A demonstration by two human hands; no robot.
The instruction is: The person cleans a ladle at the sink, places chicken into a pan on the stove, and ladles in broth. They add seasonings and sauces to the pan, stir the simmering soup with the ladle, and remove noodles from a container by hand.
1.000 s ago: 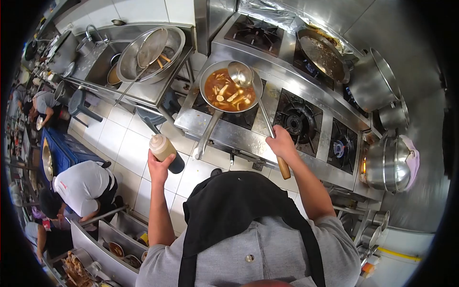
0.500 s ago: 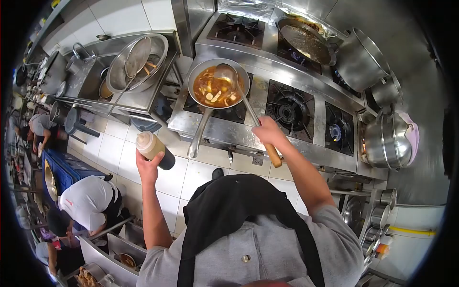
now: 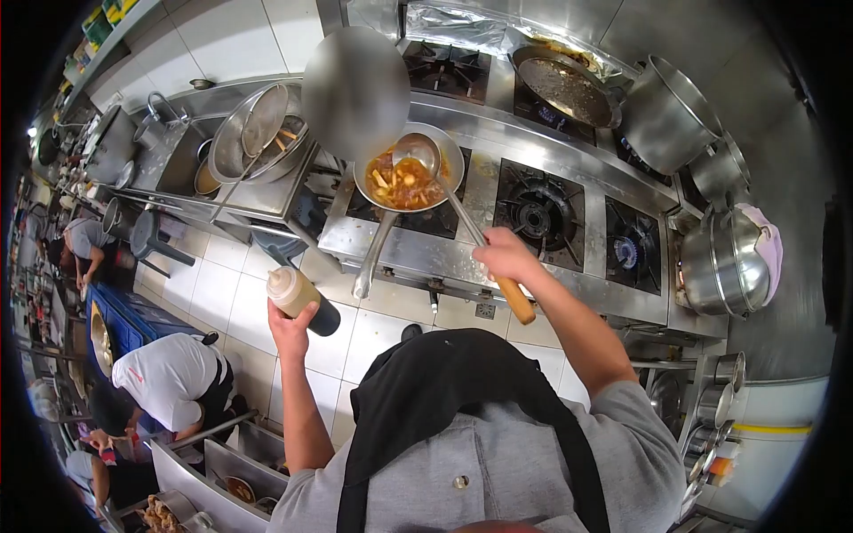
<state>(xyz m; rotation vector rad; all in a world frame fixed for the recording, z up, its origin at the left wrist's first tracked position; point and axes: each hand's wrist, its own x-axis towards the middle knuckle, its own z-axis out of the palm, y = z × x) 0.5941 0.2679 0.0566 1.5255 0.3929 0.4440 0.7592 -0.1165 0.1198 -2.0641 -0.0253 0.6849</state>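
My right hand (image 3: 507, 258) is wrapped round the wooden-ended handle of a long metal ladle (image 3: 466, 218). The ladle's bowl rests in a frying pan (image 3: 378, 249) on the front left burner, among reddish-brown sauce with pale pieces (image 3: 400, 184). The pan's handle points down toward me, and neither hand touches it. At the left, over the tiled floor, my left hand (image 3: 289, 329) grips a squeeze bottle (image 3: 305, 300) with a pale top and dark lower part, tilted. A grey blur hides the area just above the pan.
More burners (image 3: 538, 213) lie to the right, one with a blue flame (image 3: 625, 251). Behind stand a wide dark pan (image 3: 566, 87) and a large pot (image 3: 668, 115). A metal bowl with a strainer (image 3: 233, 147) is at the sink. A person in white (image 3: 169, 377) bends at lower left.
The view has shifted somewhat. The ladle's bowl has moved within the sauce, and the sauce's pieces have shifted. A grey blur now covers the area above the pan. Both hands keep their holds.
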